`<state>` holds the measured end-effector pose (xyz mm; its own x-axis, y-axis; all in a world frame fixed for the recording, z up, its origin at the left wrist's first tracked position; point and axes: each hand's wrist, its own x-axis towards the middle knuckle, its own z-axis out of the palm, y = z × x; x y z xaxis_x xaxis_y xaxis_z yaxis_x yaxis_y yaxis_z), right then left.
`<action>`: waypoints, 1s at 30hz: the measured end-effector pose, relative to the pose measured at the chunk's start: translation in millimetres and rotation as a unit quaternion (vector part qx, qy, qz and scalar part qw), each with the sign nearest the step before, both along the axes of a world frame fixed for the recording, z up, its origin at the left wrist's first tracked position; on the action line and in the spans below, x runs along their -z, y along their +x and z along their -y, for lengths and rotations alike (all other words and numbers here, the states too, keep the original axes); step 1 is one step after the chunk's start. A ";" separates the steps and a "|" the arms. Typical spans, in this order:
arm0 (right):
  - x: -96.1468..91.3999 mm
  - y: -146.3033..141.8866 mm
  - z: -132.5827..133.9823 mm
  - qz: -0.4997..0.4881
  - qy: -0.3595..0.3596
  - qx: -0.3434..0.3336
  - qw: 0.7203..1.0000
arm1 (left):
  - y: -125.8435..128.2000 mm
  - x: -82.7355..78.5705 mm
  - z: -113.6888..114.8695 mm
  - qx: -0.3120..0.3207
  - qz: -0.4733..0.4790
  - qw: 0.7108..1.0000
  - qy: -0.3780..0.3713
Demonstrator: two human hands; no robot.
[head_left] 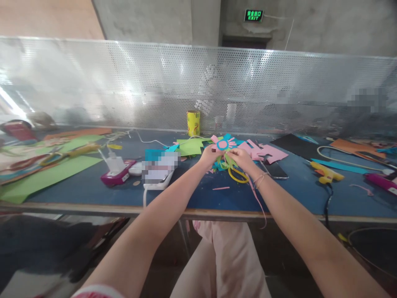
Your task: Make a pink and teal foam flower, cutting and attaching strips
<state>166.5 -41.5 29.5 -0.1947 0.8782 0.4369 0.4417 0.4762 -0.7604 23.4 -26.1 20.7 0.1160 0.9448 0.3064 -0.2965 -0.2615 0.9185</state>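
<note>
A paper flower (222,144) with pink petals and a blue ring at its centre is held up over the table by both hands. My left hand (210,155) is closed on its left side, the fingers pinched near the petals. My right hand (241,159) pinches the lower right of the flower, close to some green paper. Just below the hands, a yellow loop-shaped handle (238,175), perhaps of scissors, lies on the table among blue scraps. Pink paper cut-outs (273,153) lie to the right, and a green sheet (190,146) lies behind on the left.
On the blue table (198,196), a phone (159,167) and a purple power strip (116,176) lie left. To the right are another phone (276,169) and a yellow glue gun (326,172). A yellow can (193,123) stands before the perforated metal screen (173,82).
</note>
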 end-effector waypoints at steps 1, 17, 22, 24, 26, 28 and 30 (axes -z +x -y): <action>0.1 0.2 -0.2 -0.001 -0.005 0.006 1.000 | -0.2 0.5 -0.5 0.000 -0.002 1.000 0.004; 3.1 5.5 -4.2 0.000 -0.009 0.021 1.000 | -0.4 -0.4 0.9 0.028 -0.037 0.999 0.017; 3.6 5.1 -4.9 -0.003 -0.023 0.002 1.000 | 0.3 -2.3 3.0 0.014 -0.026 1.000 -0.007; 3.7 4.9 -4.9 -0.007 -0.036 -0.008 0.999 | 0.5 -4.4 5.2 0.009 -0.016 1.000 -0.020; 4.0 4.9 -5.1 -0.012 -0.041 -0.016 0.999 | 0.5 -6.4 6.9 0.011 -0.008 0.999 -0.029; 4.6 5.0 -5.6 -0.019 -0.045 -0.024 0.999 | 0.3 -7.6 7.4 0.016 -0.004 0.999 -0.031; 5.2 5.1 -6.2 -0.023 -0.052 -0.028 0.998 | 0.0 -7.8 6.5 0.014 -0.005 0.999 -0.030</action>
<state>171.6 -35.2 24.3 -0.2266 0.9075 0.3537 0.3801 0.4167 -0.8257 23.4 -32.7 28.5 0.1458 0.9577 0.2480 -0.2938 -0.1974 0.9353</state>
